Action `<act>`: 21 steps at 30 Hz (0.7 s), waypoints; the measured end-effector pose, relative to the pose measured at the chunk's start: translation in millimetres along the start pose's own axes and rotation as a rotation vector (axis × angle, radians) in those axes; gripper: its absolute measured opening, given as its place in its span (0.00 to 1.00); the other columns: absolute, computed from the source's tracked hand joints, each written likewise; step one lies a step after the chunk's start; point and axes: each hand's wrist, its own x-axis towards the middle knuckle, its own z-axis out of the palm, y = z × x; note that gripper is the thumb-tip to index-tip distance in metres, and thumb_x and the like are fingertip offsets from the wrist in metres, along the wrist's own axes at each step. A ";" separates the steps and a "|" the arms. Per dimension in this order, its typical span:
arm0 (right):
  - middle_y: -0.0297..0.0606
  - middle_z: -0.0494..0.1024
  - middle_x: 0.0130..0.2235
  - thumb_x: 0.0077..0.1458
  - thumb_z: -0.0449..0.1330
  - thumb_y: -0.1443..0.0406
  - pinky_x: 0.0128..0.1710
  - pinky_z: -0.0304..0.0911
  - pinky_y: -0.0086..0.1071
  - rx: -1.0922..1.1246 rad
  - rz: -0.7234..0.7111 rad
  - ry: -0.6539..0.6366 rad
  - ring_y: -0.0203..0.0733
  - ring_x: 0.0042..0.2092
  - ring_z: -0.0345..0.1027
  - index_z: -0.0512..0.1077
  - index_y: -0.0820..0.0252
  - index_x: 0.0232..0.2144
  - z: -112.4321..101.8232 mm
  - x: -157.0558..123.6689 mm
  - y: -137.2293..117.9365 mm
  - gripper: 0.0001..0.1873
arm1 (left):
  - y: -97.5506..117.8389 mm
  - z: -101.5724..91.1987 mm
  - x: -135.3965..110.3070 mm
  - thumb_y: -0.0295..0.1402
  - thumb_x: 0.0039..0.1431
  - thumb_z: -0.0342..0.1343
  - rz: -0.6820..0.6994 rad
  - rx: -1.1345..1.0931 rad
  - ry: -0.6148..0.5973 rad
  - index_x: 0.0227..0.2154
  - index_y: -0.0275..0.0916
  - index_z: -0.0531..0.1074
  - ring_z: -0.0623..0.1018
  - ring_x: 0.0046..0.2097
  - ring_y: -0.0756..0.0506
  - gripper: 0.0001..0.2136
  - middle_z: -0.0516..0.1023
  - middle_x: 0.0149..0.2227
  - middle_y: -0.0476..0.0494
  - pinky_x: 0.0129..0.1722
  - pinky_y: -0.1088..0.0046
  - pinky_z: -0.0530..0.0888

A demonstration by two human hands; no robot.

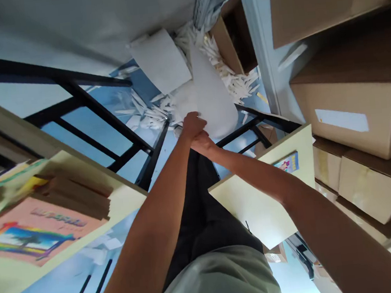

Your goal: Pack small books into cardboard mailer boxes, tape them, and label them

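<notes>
We find the left hand [193,124] gripping a white sheet [213,100] by its edge. The right hand [205,144] is closed just beneath, touching the left. White scraps [234,84] lie on the floor [85,125] beyond.

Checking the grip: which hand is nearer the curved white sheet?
Left. The left hand clasps the lower edge of the white sheet; the right hand sits just below, pressed against the left hand.

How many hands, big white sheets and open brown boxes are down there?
Hands: 2, left hand and right hand
Big white sheets: 2, held sheet and loose sheet
Open brown boxes: 1, open box
Total: 5
</notes>
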 end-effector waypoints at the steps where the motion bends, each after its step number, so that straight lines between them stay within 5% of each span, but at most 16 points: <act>1: 0.53 0.90 0.50 0.72 0.57 0.76 0.56 0.80 0.53 -0.035 0.022 0.002 0.62 0.54 0.84 0.86 0.65 0.51 -4.7 -6.9 -4.3 0.18 | 6.1 -6.5 -6.3 0.25 0.51 0.70 -0.063 -0.027 -0.006 0.44 0.38 0.84 0.88 0.40 0.35 0.15 0.84 0.30 0.42 0.49 0.57 0.84; 5: 0.51 0.87 0.63 0.72 0.57 0.77 0.59 0.81 0.48 -0.123 -0.007 0.102 0.57 0.59 0.84 0.85 0.61 0.56 -39.6 -52.1 2.4 0.21 | 37.4 -32.3 -38.2 0.29 0.53 0.66 -0.156 -0.274 0.101 0.47 0.39 0.86 0.85 0.37 0.42 0.17 0.85 0.32 0.46 0.45 0.66 0.81; 9: 0.48 0.77 0.74 0.77 0.55 0.68 0.78 0.67 0.58 0.068 0.004 0.591 0.57 0.76 0.69 0.81 0.55 0.62 -76.3 -103.9 40.1 0.20 | 59.7 -52.3 -67.6 0.33 0.50 0.70 -0.079 -0.490 0.137 0.46 0.39 0.85 0.84 0.39 0.46 0.17 0.87 0.36 0.47 0.49 0.67 0.81; 11: 0.47 0.74 0.76 0.79 0.58 0.59 0.82 0.59 0.65 0.228 0.127 0.791 0.59 0.80 0.63 0.78 0.52 0.67 -88.3 -116.7 63.4 0.21 | 66.5 -59.7 -80.1 0.34 0.49 0.72 -0.049 -0.538 0.111 0.44 0.40 0.86 0.85 0.43 0.44 0.17 0.88 0.38 0.46 0.54 0.65 0.81; 13: 0.50 0.71 0.78 0.76 0.63 0.48 0.84 0.53 0.68 0.422 0.312 0.897 0.62 0.83 0.57 0.72 0.52 0.73 -96.7 -118.4 84.4 0.32 | 71.7 -66.1 -91.5 0.34 0.47 0.73 -0.031 -0.556 0.087 0.41 0.40 0.87 0.86 0.48 0.41 0.16 0.90 0.41 0.44 0.59 0.62 0.81; 17: 0.58 0.75 0.74 0.62 0.70 0.33 0.81 0.61 0.56 0.898 0.552 0.790 0.60 0.78 0.68 0.61 0.62 0.80 -110.6 -104.0 103.7 0.60 | 81.3 -78.0 -112.3 0.37 0.43 0.78 -0.035 -0.511 0.034 0.38 0.40 0.88 0.87 0.54 0.36 0.17 0.92 0.44 0.41 0.65 0.55 0.80; 19: 0.58 0.81 0.67 0.53 0.75 0.30 0.75 0.69 0.50 1.011 0.503 0.748 0.59 0.71 0.76 0.70 0.64 0.73 -118.5 -96.9 98.6 0.61 | 86.2 -83.3 -122.2 0.38 0.40 0.81 -0.041 -0.486 -0.002 0.39 0.40 0.89 0.87 0.56 0.34 0.20 0.92 0.45 0.39 0.67 0.52 0.79; 21: 0.51 0.87 0.56 0.45 0.78 0.29 0.67 0.76 0.46 1.039 0.397 0.758 0.57 0.62 0.80 0.81 0.62 0.56 -127.9 -93.6 86.1 0.52 | 91.2 -87.7 -132.4 0.39 0.39 0.82 -0.044 -0.493 -0.037 0.39 0.39 0.88 0.87 0.57 0.33 0.22 0.92 0.46 0.38 0.69 0.50 0.78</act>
